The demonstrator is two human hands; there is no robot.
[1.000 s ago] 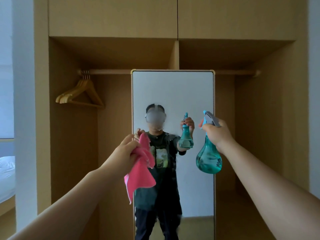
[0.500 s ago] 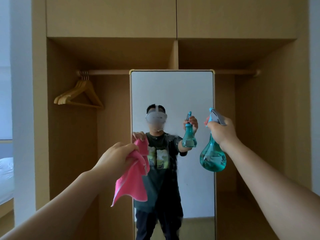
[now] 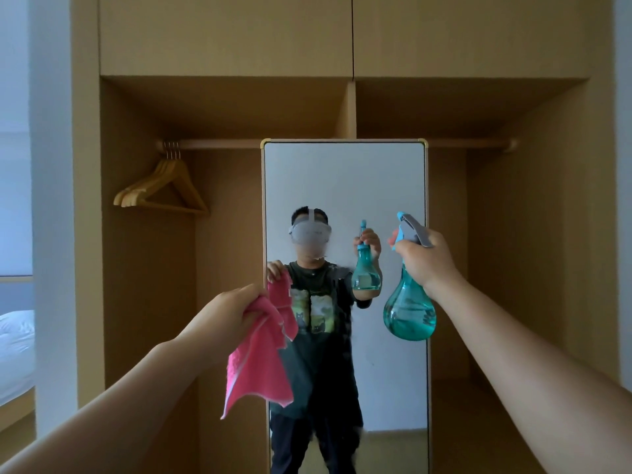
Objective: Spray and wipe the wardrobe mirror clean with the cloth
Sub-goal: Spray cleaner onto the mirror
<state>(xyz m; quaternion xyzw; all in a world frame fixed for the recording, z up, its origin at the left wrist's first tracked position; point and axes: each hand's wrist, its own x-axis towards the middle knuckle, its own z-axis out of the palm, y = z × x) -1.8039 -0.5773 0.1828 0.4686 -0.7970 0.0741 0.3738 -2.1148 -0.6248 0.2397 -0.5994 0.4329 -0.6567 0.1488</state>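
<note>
A tall, narrow mirror (image 3: 345, 186) with a thin gold-coloured frame stands upright in the centre of the frame, inside an open wooden wardrobe (image 3: 225, 35), its top edge level with the hanging rail (image 3: 222, 144). In the lower left, the left hand (image 3: 225, 316) has its fingers curled round a bunched corner of a pink cloth (image 3: 260, 364), and the rest of the cloth hangs loosely below it, overlapping the mirror's left edge. Whether the cloth touches the glass cannot be told. At centre right, the right hand (image 3: 427, 258) is wrapped round the neck of a see-through teal spray bottle (image 3: 410, 313) with a round belly. One finger reaches to the front of the grey trigger head, and the nozzle faces the mirror. The bottle hangs upright in front of the mirror's right edge. The glass reflects the person with both arms raised, and a faint speckled haze shows around the middle of it. A few wooden hangers (image 3: 160, 189) hang from the rail in the upper left. A bed (image 3: 15, 350) with white bedding shows at the far left edge.
</note>
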